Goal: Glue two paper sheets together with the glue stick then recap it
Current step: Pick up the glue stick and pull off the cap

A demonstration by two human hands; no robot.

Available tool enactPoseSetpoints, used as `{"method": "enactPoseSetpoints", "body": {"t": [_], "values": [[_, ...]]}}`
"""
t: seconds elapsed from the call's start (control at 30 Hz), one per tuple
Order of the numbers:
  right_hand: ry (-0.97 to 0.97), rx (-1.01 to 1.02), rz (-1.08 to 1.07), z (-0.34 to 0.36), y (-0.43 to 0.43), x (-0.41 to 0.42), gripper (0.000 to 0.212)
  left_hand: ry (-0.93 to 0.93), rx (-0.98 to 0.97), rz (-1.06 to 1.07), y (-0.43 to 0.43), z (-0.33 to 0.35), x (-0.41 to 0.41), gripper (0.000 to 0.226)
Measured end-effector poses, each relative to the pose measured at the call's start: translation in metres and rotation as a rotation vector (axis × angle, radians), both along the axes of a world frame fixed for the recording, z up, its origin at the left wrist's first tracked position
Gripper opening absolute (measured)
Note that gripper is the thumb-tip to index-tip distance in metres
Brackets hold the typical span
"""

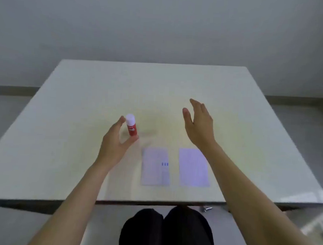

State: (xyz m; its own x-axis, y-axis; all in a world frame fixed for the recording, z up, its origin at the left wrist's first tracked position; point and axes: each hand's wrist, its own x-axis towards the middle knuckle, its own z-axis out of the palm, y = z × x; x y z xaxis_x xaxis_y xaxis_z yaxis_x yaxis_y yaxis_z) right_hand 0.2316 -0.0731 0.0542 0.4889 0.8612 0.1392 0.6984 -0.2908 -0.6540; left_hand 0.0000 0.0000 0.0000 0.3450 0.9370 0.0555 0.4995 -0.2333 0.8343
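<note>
A red glue stick [132, 128] with its white cap on is pinched upright between the thumb and fingers of my left hand [114, 144], above the table's middle left. My right hand [200, 124] hovers open over the table to the right, fingers apart and holding nothing. Two pale paper sheets lie flat side by side near the front edge: the left sheet [155, 167] carries small blue marks, and the right sheet [194, 168] is partly crossed by my right forearm.
The white table [83, 92] stretches wide around the sheets. Its front edge runs just below them, with my dark-trousered knees [167, 233] under it. A small metal object [206, 208] lies on the floor near the front right.
</note>
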Motion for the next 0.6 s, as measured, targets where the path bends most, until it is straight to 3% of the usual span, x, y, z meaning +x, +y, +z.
{"method": "enactPoseSetpoints", "body": {"t": [0.07, 0.23, 0.33, 0.47, 0.6], "values": [[-0.028, 0.113, -0.010, -0.005, -0.012, -0.001, 0.049, -0.137, 0.064, 0.067, -0.003, -0.006, 0.007, 0.040], [-0.033, 0.253, 0.002, -0.003, -0.058, -0.011, 0.048, -0.276, 0.143, 0.189, -0.021, -0.003, 0.015, 0.009], [-0.050, 0.258, 0.041, 0.010, -0.080, -0.016, 0.046, -0.325, 0.174, 0.167, -0.046, 0.014, 0.013, 0.015], [0.165, 0.208, 0.126, 0.031, -0.086, -0.033, 0.042, -0.212, 0.405, 0.016, -0.067, 0.040, 0.020, 0.027], [0.435, 0.150, 0.023, 0.044, -0.087, -0.047, 0.078, -0.100, 0.596, -0.075, -0.082, 0.064, 0.029, 0.028]]}}
